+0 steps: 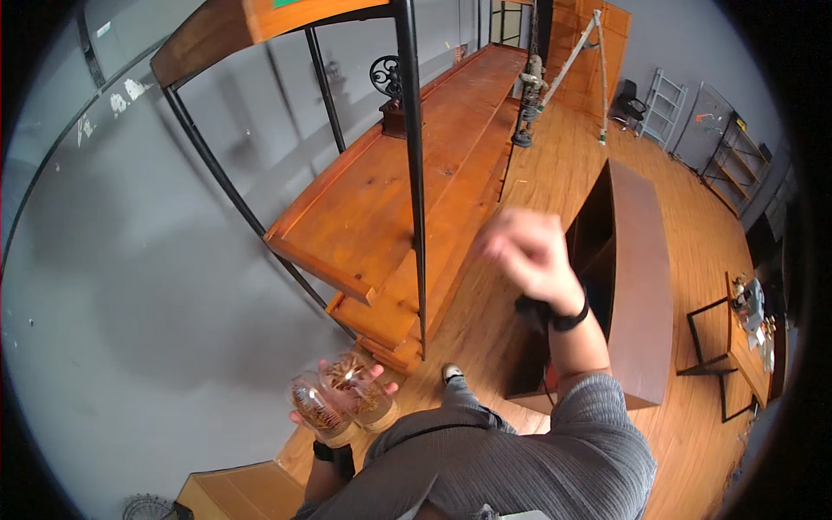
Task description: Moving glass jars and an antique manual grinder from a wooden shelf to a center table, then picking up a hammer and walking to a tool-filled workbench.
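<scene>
My left hand (pixel 389 388) is low, near my waist, and holds two clear glass domes side by side, both tilted. The left dome (pixel 316 408) contains something brown and scaly like a pine cone. Brown dried plant-like pieces fill the right dome (pixel 359 388). Both have pale, wood-coloured bases, and most of my palm is hidden behind them. My right hand (pixel 530 257) is raised in front of me, between the wooden shelf unit (pixel 351 227) and a brown cabinet (pixel 640 279). It is blurred, with curled fingers, and nothing shows in it.
Black metal posts (pixel 413 182) carry the shelf unit along the grey wall. An antique-style wheeled grinder (pixel 392 110) stands on its upper board. A cardboard box (pixel 244 487) is at lower left. Beyond are a stepladder (pixel 601 78) and a cluttered wooden table (pixel 747 354).
</scene>
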A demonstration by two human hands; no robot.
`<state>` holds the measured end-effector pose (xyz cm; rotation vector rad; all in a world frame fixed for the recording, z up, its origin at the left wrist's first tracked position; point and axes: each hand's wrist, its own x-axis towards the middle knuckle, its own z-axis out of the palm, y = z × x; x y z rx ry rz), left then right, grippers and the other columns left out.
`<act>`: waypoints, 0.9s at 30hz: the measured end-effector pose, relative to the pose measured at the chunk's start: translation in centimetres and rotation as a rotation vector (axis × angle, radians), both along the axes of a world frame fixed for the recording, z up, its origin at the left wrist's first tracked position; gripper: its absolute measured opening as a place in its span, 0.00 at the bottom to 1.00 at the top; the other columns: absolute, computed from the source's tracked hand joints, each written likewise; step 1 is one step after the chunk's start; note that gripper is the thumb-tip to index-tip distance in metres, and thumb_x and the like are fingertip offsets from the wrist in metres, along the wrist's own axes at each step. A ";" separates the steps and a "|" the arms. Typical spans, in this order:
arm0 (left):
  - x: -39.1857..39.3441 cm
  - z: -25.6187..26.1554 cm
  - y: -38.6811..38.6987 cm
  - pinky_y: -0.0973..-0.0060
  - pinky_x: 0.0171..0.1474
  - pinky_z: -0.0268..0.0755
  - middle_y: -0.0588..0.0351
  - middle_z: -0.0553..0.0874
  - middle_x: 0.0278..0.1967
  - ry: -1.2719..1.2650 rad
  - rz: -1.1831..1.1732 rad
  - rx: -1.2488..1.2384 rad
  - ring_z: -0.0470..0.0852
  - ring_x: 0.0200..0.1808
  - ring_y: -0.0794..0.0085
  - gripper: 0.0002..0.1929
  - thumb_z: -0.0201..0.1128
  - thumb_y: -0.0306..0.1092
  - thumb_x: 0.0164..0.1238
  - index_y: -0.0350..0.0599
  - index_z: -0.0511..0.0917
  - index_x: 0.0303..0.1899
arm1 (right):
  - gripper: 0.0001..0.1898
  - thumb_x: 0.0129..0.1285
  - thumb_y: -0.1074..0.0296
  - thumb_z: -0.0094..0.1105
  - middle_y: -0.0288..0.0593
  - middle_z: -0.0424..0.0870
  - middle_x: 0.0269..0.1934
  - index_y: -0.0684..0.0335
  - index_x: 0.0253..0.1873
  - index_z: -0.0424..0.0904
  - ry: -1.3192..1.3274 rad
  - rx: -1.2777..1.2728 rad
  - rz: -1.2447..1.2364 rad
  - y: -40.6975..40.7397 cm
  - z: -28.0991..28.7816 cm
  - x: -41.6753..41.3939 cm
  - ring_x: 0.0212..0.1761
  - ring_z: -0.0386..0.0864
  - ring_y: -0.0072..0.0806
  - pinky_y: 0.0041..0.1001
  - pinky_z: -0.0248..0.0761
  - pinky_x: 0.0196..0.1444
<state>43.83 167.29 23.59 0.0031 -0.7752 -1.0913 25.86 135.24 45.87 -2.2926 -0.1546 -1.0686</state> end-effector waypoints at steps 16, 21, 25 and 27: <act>-8.2 -0.2 -10.0 0.25 0.69 0.56 0.20 0.63 0.73 -0.080 0.401 0.321 0.61 0.73 0.20 0.60 0.48 0.95 0.41 0.75 0.62 0.79 | 0.61 0.49 0.30 0.76 0.80 0.69 0.64 0.82 0.70 0.57 0.312 -0.077 -0.436 -33.0 -4.9 28.0 0.69 0.70 0.67 0.47 0.69 0.71; -10.4 -3.1 -10.1 0.28 0.69 0.59 0.20 0.65 0.72 0.073 0.527 0.270 0.67 0.71 0.24 0.66 0.45 0.98 0.37 0.61 0.66 0.78 | 0.63 0.46 0.32 0.79 0.77 0.69 0.63 0.83 0.70 0.55 0.461 -0.140 -0.464 -32.8 -5.9 31.0 0.69 0.71 0.65 0.46 0.70 0.70; -11.1 -4.6 -9.3 0.27 0.69 0.59 0.20 0.66 0.71 -0.018 0.592 0.541 0.68 0.70 0.24 0.68 0.50 0.97 0.35 0.57 0.66 0.77 | 0.55 0.51 0.38 0.79 0.76 0.70 0.62 0.81 0.67 0.62 0.458 -0.044 -0.497 -32.4 -6.0 31.2 0.67 0.73 0.63 0.43 0.73 0.67; -11.7 -5.2 -9.6 0.28 0.70 0.59 0.21 0.67 0.71 0.072 0.580 0.508 0.68 0.70 0.24 0.69 0.51 0.96 0.35 0.54 0.66 0.77 | 0.52 0.51 0.39 0.79 0.73 0.71 0.61 0.78 0.65 0.63 0.468 -0.050 -0.533 -32.0 -6.1 31.4 0.64 0.76 0.62 0.43 0.76 0.64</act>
